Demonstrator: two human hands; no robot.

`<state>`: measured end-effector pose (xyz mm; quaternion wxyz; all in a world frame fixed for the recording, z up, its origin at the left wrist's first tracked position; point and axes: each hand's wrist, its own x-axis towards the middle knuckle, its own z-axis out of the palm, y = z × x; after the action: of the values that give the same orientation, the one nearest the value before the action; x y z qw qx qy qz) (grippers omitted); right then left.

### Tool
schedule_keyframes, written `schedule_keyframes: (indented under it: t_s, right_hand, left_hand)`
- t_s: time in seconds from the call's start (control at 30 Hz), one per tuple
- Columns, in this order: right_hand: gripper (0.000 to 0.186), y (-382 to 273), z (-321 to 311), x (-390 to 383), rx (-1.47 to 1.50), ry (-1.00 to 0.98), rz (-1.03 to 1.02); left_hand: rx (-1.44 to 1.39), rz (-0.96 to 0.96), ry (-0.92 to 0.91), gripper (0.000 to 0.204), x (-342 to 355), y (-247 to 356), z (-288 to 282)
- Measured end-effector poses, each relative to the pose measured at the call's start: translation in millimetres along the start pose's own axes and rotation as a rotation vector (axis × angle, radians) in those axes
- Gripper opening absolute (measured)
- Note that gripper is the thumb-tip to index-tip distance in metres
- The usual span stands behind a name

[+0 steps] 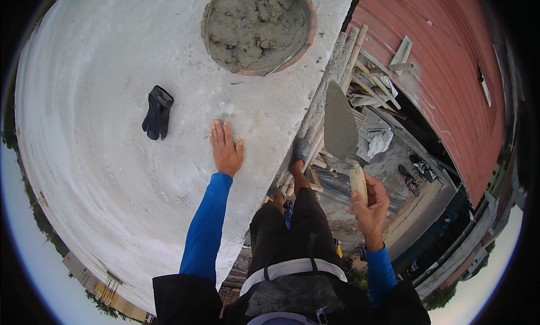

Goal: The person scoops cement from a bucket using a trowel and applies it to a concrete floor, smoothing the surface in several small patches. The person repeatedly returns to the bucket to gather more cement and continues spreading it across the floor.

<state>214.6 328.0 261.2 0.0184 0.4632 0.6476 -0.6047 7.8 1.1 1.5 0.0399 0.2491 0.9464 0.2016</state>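
Observation:
My left hand (226, 148) lies palm down with fingers spread on the pale concrete slab (101, 173). A black glove (157, 112) rests left of it. Above it stands a wide bucket (259, 30) of wet grey mortar, its wire handle hanging down onto the slab. My right hand (369, 208) grips the wooden handle of a trowel (339, 122), held beyond the slab's edge with its grey blade pointing up the picture.
My feet (299, 152) are on bamboo poles and boards (315, 135) beside the slab edge. Far below are loose timber (378, 86), paved ground and parked motorbikes (422, 168). A red corrugated roof (450, 72) fills the right side.

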Motion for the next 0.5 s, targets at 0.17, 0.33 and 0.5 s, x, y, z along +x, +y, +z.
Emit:
schedule_keyframes:
  t_s: [0.17, 0.33, 0.5]
  right_hand:
    - [0.05, -110.7, 0.4, 38.4, -0.323, -0.032, -0.411]
    - [0.047, -232.6, 13.9, 74.5, -0.777, -0.072, -0.735]
    - [0.037, -314.0, 32.8, 110.6, -1.141, -0.158, -0.731]
  left_hand:
    - [-0.026, -0.007, -0.005, 0.075, 0.1, 1.7, -3.3]
    - [-0.074, -0.018, 0.014, 0.076, 2.0, 3.9, -4.0]
    - [-0.11, -0.027, 0.0, 0.077, 3.7, 4.4, -9.4]
